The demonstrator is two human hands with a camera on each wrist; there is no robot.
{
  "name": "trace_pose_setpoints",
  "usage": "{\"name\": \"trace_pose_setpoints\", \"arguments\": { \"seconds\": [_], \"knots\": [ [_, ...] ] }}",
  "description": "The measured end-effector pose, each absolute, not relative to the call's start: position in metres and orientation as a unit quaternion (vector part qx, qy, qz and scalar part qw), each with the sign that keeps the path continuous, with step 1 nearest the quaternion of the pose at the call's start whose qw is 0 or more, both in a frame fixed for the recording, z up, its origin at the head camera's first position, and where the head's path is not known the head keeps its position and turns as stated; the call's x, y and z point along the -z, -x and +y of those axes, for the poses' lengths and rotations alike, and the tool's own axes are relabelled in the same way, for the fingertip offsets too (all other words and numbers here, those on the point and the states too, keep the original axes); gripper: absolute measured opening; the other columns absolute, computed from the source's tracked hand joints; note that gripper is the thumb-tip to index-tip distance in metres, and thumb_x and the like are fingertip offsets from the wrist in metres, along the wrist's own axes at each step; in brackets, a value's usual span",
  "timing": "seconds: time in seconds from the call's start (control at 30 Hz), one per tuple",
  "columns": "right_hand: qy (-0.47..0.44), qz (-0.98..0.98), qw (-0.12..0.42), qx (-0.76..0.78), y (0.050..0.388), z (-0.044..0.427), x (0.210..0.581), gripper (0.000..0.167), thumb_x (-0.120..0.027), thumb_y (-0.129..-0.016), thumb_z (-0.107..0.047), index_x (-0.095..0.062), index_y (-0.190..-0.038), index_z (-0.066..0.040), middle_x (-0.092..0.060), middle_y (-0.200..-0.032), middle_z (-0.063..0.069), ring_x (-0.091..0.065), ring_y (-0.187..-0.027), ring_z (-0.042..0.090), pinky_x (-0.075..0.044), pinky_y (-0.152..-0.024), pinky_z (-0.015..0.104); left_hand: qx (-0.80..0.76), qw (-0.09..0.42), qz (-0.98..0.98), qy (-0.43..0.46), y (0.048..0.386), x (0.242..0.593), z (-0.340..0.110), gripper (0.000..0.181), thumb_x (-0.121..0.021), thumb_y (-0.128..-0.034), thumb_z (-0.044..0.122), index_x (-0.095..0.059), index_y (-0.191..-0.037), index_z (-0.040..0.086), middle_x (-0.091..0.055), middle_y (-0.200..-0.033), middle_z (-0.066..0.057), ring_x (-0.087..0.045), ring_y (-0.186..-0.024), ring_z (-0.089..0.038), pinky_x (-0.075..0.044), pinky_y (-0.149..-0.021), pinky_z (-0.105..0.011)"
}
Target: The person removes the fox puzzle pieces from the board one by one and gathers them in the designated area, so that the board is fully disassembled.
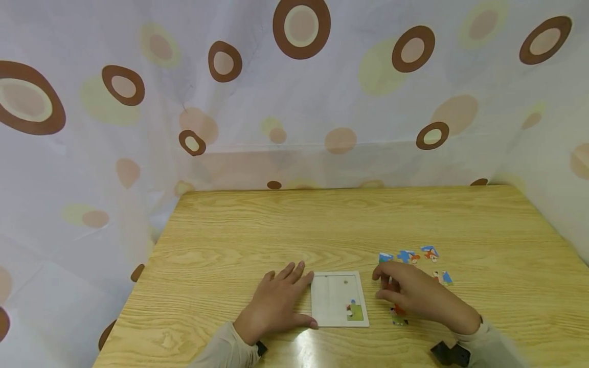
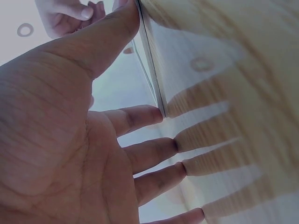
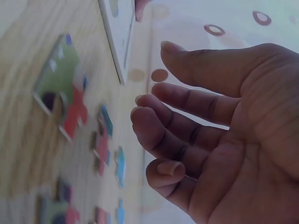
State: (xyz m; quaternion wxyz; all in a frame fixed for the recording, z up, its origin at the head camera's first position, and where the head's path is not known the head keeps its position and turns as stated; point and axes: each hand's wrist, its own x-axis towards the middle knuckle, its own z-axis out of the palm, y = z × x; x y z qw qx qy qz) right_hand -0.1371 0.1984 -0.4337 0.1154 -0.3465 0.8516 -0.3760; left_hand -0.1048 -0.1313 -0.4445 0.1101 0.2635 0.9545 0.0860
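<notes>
A white square puzzle tray (image 1: 331, 296) lies on the table, with a green jigsaw piece (image 1: 356, 313) in its lower right corner. My left hand (image 1: 280, 304) is spread flat beside it, thumb and index finger touching the tray's left edge; the left wrist view shows the thumb on the tray rim (image 2: 152, 70). To the right of the tray, my right hand (image 1: 411, 291) hovers over loose jigsaw pieces, fingers loosely bent and holding nothing. In the right wrist view a green and red piece (image 3: 67, 72) lies nearest, with a blue piece (image 3: 120, 168) farther off.
Behind and beside the right hand lie several loose pieces, among them a blue and orange one (image 1: 430, 253) and a blue one (image 1: 447, 277). The wood-grain table (image 1: 257, 220) meets a white curtain (image 1: 257, 112) with brown circles at the back and sides.
</notes>
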Motion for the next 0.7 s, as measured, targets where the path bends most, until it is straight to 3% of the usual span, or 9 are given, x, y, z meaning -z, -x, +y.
{"name": "trace_pose_setpoints", "arguments": {
  "seconds": [0.2, 0.4, 0.7],
  "knots": [
    [0.342, 0.852, 0.146, 0.368, 0.136, 0.185, 0.432, 0.024, -0.074, -0.097, -0.014, -0.064, -0.115, -0.003, -0.06, -0.091, -0.008, -0.055, -0.069, 0.002, -0.05, -0.061, 0.026, -0.079, 0.107, 0.955, -0.264, 0.105, 0.444, -0.131, 0.101, -0.072, -0.0795, 0.072, -0.042, -0.16, 0.017, -0.034, -0.165, -0.012, -0.035, -0.151, -0.032, -0.039, -0.11, -0.061],
    [0.373, 0.844, 0.142, 0.359, 0.137, 0.172, 0.433, 0.029, -0.079, -0.093, -0.015, -0.065, -0.115, -0.004, -0.06, -0.094, -0.004, -0.05, -0.071, 0.001, -0.048, -0.063, 0.026, -0.084, 0.111, 0.955, -0.262, 0.105, 0.444, -0.131, 0.102, -0.072, -0.0793, 0.072, -0.042, -0.16, 0.018, -0.033, -0.165, -0.012, -0.034, -0.151, -0.032, -0.039, -0.11, -0.061],
    [0.395, 0.84, 0.169, 0.333, 0.139, 0.161, 0.438, 0.024, -0.085, -0.086, -0.014, -0.067, -0.102, -0.01, -0.056, -0.088, -0.008, -0.048, -0.072, 0.002, -0.045, -0.064, 0.025, -0.084, 0.111, 0.956, -0.256, 0.104, 0.441, -0.13, 0.101, -0.073, -0.0788, 0.072, -0.043, -0.159, 0.018, -0.034, -0.165, -0.011, -0.034, -0.151, -0.031, -0.039, -0.11, -0.06]
  ]
}}
